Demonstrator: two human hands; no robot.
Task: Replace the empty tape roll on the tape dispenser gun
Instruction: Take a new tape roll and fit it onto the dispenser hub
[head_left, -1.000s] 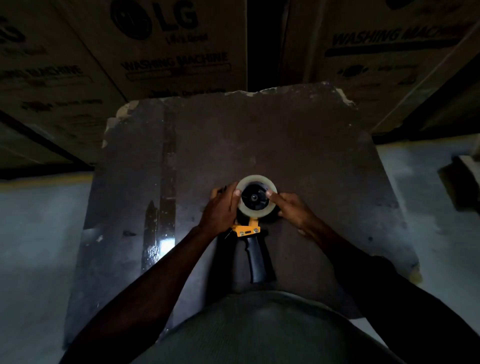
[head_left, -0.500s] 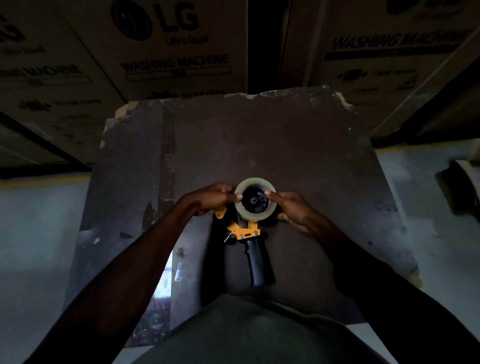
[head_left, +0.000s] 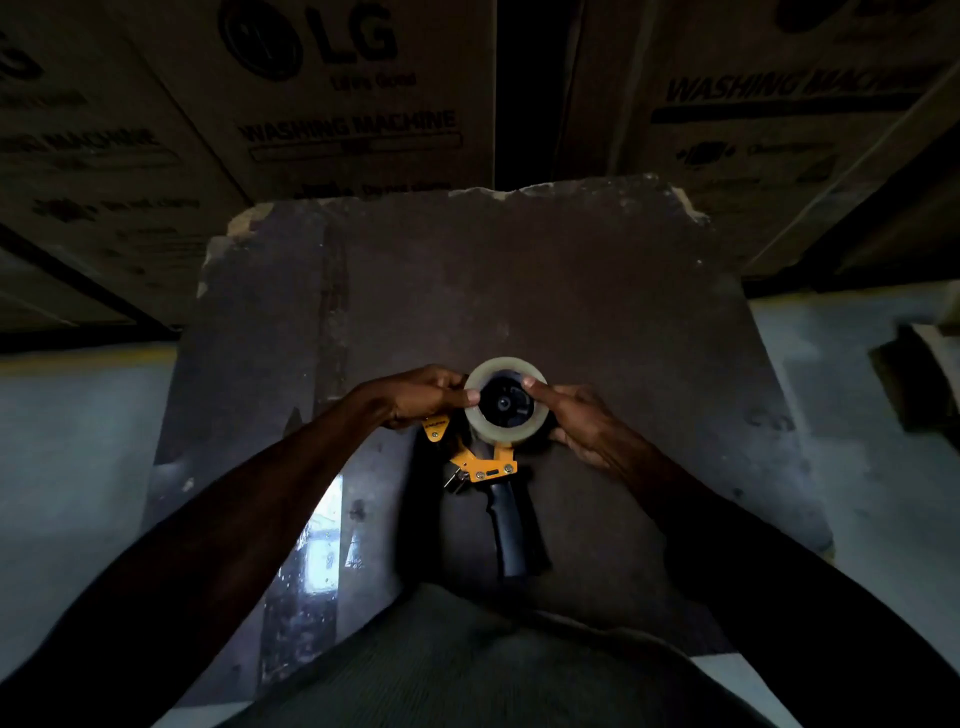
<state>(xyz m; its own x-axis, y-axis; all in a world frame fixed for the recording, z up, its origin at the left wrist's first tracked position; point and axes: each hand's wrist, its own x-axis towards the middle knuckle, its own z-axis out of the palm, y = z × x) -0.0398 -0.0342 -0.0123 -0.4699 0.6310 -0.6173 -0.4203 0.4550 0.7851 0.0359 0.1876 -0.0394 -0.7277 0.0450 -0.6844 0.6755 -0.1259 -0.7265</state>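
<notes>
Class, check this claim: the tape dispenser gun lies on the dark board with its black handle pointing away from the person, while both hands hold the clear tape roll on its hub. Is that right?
Not quite. In the head view the black handle of the tape dispenser gun points toward the person, not away. The rest stands: it lies on the dark board, and the left hand and right hand hold the clear tape roll on its hub.

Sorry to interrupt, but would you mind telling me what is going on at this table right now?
A person is fitting a roll of clear tape onto a yellow and black tape dispenser gun that lies flat on a dark, worn table. The left hand grips the roll's left edge and the right hand its right edge, thumbs on top. The roll sits over the gun's black hub, while the black handle points back toward the person. Washing machine cartons stand behind the table.
</notes>
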